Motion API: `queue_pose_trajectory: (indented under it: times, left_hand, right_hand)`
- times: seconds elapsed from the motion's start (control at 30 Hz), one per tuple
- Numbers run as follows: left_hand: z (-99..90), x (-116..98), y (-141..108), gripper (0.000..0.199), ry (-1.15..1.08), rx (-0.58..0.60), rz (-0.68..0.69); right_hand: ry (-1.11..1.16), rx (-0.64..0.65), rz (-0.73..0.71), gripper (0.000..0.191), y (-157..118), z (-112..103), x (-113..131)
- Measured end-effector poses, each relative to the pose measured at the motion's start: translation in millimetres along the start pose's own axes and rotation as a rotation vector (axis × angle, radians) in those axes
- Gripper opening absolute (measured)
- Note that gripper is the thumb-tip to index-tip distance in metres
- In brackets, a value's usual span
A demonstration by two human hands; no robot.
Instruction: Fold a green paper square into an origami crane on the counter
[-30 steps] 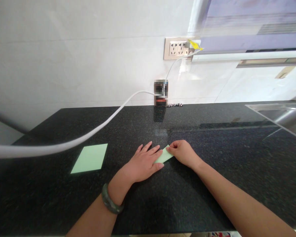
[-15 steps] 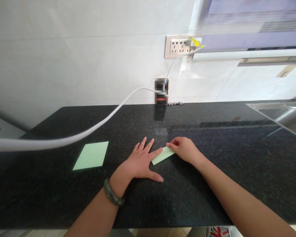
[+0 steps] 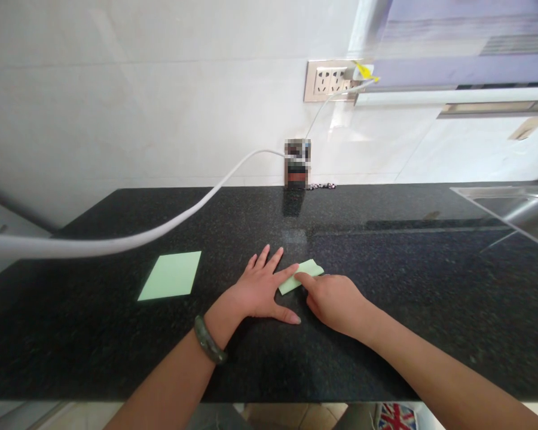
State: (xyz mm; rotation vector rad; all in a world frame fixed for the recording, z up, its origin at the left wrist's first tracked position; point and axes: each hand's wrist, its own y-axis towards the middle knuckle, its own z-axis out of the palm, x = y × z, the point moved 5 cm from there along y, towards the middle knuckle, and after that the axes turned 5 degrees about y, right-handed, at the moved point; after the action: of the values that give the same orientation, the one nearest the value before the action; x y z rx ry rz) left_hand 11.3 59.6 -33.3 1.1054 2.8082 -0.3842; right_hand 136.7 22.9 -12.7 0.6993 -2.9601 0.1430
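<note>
Paper strip (image 3: 312,267): green, narrow, apparently folded; laid on the dark countertop (image 3: 98,352), between the two hands. Change noted: the pinch at the strip's right end by the right hand (image 3: 341,301) is replaced by a forefinger pressed near its middle, the other fingers being curled. Whether anything is held inside that curl cannot be told. The right end is now left uncovered and is seen slightly uneven. The left hand (image 3: 257,292) is kept spread, forefinger on the strip, thumb set apart on its near side. Judgement: effort is shifted from guiding the paper's edge to flattening the fold; sharpness of the crease cannot be told.

Counts, positions referred to the strip:
- Strip: 1. Hands: 2, one at each side.
- Flat green square (image 3: 170,276): 1, well to the left; single sheet or stack cannot be told.
- Bangle (image 3: 208,341): 1, to the near left, worn on the left wrist.
- Blurred upright object (image 3: 297,178): 1, beyond, against the wall; beaded string (image 3: 325,186): 1, beside it.
- Socket panel (image 3: 311,83): 1, farther beyond and higher.
- Sink (image 3: 531,218): 1, far right, partly shown.
</note>
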Motion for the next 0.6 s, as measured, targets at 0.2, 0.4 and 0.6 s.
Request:
queue_pose_trajectory:
  times: [0.2,0.4,0.6]
  left_hand:
    - [0.1,1,0,0.106,0.02,0.035,-0.007]
    - [0.2,0,1,0.107,0.023,0.027,-0.002]
    - [-0.1,-1,1,0.105,0.015,0.019,0.003]
  right_hand:
    - [-0.061,0.097,-0.006,0.045,-8,3,6]
    - [-0.117,0.132,-0.016,0.048,-13,5,11]
    - [-0.086,0.113,-0.117,0.047,-14,5,23]
